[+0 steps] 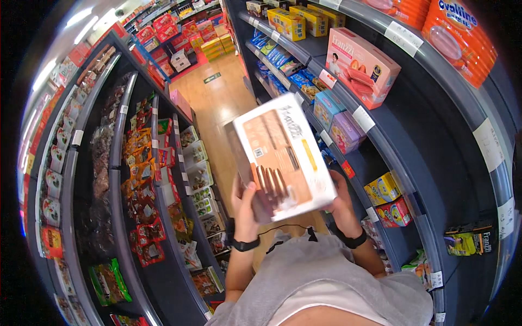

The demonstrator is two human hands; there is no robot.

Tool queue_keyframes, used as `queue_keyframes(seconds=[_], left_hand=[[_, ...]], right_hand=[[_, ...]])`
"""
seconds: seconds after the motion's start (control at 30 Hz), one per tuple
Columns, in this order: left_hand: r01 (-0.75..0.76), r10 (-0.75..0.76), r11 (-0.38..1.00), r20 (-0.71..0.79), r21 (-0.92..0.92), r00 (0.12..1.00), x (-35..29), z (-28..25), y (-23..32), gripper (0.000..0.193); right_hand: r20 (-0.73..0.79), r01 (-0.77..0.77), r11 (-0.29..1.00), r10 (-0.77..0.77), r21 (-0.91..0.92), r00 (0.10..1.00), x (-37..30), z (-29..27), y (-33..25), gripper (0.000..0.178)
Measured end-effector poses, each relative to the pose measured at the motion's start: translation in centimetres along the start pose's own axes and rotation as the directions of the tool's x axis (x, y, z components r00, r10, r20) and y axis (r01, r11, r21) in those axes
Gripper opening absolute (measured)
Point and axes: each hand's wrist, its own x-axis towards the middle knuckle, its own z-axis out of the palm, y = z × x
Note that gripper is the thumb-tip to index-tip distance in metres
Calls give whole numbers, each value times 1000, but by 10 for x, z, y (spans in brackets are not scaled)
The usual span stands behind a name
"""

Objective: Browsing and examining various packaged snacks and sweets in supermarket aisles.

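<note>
Between both hands I hold a large white and brown biscuit box (293, 157), tilted, with sandwich biscuits pictured on its front. My left hand (246, 209) grips its lower left side, thumb along the dark side panel. My right hand (341, 202) is closed around the lower right corner, its fingers partly hidden behind the box. The box is slightly blurred. Dark bands circle both wrists. A pink biscuit box (361, 66) stands on the upper right shelf, apart from my hands.
Dark shelves line both sides of the aisle (215, 114). On the right are yellow boxes (287, 24), blue packets (304, 84), a purple box (347, 133) and orange bags (457, 41). Bagged snacks (142, 179) and white bins (198, 176) fill the left. Red and yellow boxes (217, 46) stand at the far end.
</note>
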Motion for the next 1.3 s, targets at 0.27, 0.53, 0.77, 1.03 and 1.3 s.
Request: queue_keyframes(seconds=[0.27, 0.53, 0.77, 1.03, 1.3], left_hand=[[145, -137, 983, 71, -113, 988, -58, 20, -55, 40], [9, -11, 991, 17, 133, 1000, -65, 29, -40, 45], [-474, 588, 308, 226, 825, 777, -35, -25, -49, 47], [-646, 679, -419, 693, 638, 244, -33, -19, -14, 36], [-551, 612, 506, 174, 663, 771, -22, -8, -15, 84]], right_hand=[[-190, 111, 977, -145, -181, 971, 23, 8, 3, 60], [-235, 56, 984, -96, -172, 967, 23, 5, 8, 62], [255, -10, 982, -40, 190, 966, 6, 37, -21, 94], [-80, 132, 982, -144, -135, 986, 8, 46, -41, 86], [-233, 174, 984, -180, -45, 956, 8, 7, -31, 77]])
